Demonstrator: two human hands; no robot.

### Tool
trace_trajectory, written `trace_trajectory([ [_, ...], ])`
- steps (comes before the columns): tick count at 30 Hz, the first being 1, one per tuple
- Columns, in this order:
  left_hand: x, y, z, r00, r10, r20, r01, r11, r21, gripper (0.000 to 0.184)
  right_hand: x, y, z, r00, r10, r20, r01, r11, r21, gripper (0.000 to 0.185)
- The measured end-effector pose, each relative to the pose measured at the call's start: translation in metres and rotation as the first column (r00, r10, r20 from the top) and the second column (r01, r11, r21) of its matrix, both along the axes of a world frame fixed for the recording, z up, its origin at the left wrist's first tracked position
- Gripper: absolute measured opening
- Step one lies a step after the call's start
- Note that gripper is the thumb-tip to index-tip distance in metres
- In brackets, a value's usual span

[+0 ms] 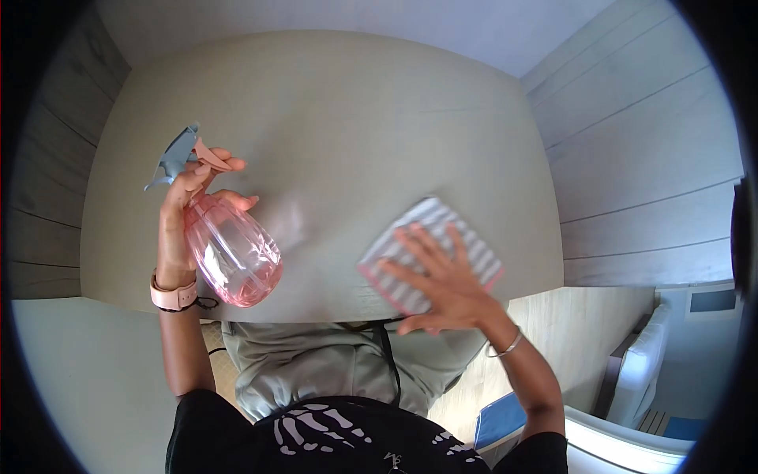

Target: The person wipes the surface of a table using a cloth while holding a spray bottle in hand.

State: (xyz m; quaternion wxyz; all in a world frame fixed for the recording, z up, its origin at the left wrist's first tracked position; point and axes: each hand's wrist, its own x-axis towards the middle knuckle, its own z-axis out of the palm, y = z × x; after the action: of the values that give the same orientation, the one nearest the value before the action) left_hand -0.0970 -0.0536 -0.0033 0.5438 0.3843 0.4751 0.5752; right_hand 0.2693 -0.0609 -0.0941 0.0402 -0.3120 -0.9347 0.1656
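Note:
My left hand is wrapped round the neck of a pink see-through spray bottle, which has a blue-grey and pink trigger head. The bottle leans over the left part of the table, with a little liquid visible near its base. On the right, my right hand lies flat with fingers spread on a grey-and-white striped cloth with a pink edge. The cloth rests on the tabletop near the front edge, and hand and cloth are slightly blurred.
Wood-panelled walls stand at the left and right of the table, and a pale wall closes the back. My lap is against the front edge. At the lower right are a wooden floor and a white cushioned seat.

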Motion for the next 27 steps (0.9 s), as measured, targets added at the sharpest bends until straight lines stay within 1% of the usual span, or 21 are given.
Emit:
trace_trajectory([
  [2, -0.001, -0.001, 0.001, 1.000, -0.018, 0.009, 0.018, 1.000, 0.012, 0.046, -0.035, -0.006, 0.006, 0.991, 0.091, -0.098, -0.093, 0.995, -0.018, 0.084],
  [3, 0.001, -0.002, 0.000, 1.000, -0.020, -0.004, 0.020, 1.000, 0.016, 0.046, -0.051, -0.008, 0.002, 0.992, 0.090, -0.092, -0.092, 0.996, -0.018, 0.084],
  [5, 0.000, 0.004, -0.009, 1.000, -0.022, -0.011, 0.022, 1.000, 0.021, 0.046, -0.077, -0.005, -0.016, 0.966, 0.175, -0.191, -0.164, 0.984, 0.073, 0.068],
  [6, -0.002, 0.007, -0.016, 1.000, -0.022, -0.017, 0.022, 1.000, -0.013, 0.046, -0.087, -0.005, -0.024, 0.968, 0.167, -0.189, -0.161, 0.986, 0.044, 0.068],
  [8, -0.007, 0.020, -0.035, 1.000, -0.027, -0.015, 0.025, 0.997, -0.074, 0.046, -0.101, 0.010, -0.041, 0.971, 0.134, -0.196, -0.120, 0.989, 0.081, 0.060],
  [10, -0.016, 0.037, -0.055, 0.998, -0.029, -0.047, 0.023, 0.993, -0.118, 0.046, -0.102, 0.032, -0.056, 0.978, 0.087, -0.189, -0.085, 0.996, 0.018, 0.056],
  [12, -0.026, 0.046, -0.071, 0.999, -0.034, -0.032, 0.029, 0.988, -0.154, 0.046, -0.094, 0.051, -0.066, 0.989, -0.015, -0.146, 0.005, 0.998, -0.067, 0.053],
  [15, -0.047, 0.059, -0.065, 0.996, -0.044, -0.073, 0.036, 0.993, -0.108, 0.046, -0.083, 0.092, -0.073, 0.982, -0.154, -0.110, 0.152, 0.988, -0.019, 0.052],
  [17, -0.050, 0.055, -0.052, 0.994, -0.051, -0.100, 0.042, 0.995, -0.090, 0.045, -0.069, 0.111, -0.075, 0.951, -0.292, -0.101, 0.294, 0.956, 0.012, 0.052],
  [19, -0.046, 0.044, -0.044, 0.998, -0.029, -0.046, 0.027, 0.998, -0.059, 0.044, -0.044, 0.117, -0.065, 0.873, -0.488, -0.018, 0.488, 0.872, 0.025, 0.052],
  [20, -0.041, 0.037, -0.047, 0.998, -0.048, -0.030, 0.047, 0.999, -0.016, 0.043, -0.031, 0.110, -0.058, 0.870, -0.491, -0.032, 0.492, 0.870, 0.027, 0.052],
  [22, -0.029, 0.028, -0.046, 0.999, -0.041, -0.014, 0.042, 0.999, 0.003, 0.043, -0.014, 0.097, -0.044, 0.738, -0.673, 0.054, 0.664, 0.738, 0.120, 0.052],
  [23, -0.028, 0.029, -0.047, 0.997, -0.075, 0.001, 0.075, 0.997, 0.034, 0.043, -0.014, 0.089, -0.041, 0.736, -0.676, 0.040, 0.668, 0.734, 0.119, 0.052],
  [24, -0.028, 0.030, -0.049, 0.997, -0.079, -0.011, 0.079, 0.996, 0.042, 0.043, -0.013, 0.079, -0.040, 0.772, -0.635, 0.038, 0.625, 0.768, 0.141, 0.053],
  [26, -0.035, 0.033, -0.046, 0.998, -0.039, -0.051, 0.041, 0.999, 0.035, 0.042, -0.030, 0.054, -0.047, 0.856, -0.517, 0.003, 0.511, 0.848, 0.139, 0.053],
  [27, -0.035, 0.037, -0.050, 0.999, -0.046, -0.020, 0.047, 0.998, 0.034, 0.042, -0.037, 0.038, -0.050, 0.895, -0.446, -0.008, 0.443, 0.885, 0.147, 0.053],
])
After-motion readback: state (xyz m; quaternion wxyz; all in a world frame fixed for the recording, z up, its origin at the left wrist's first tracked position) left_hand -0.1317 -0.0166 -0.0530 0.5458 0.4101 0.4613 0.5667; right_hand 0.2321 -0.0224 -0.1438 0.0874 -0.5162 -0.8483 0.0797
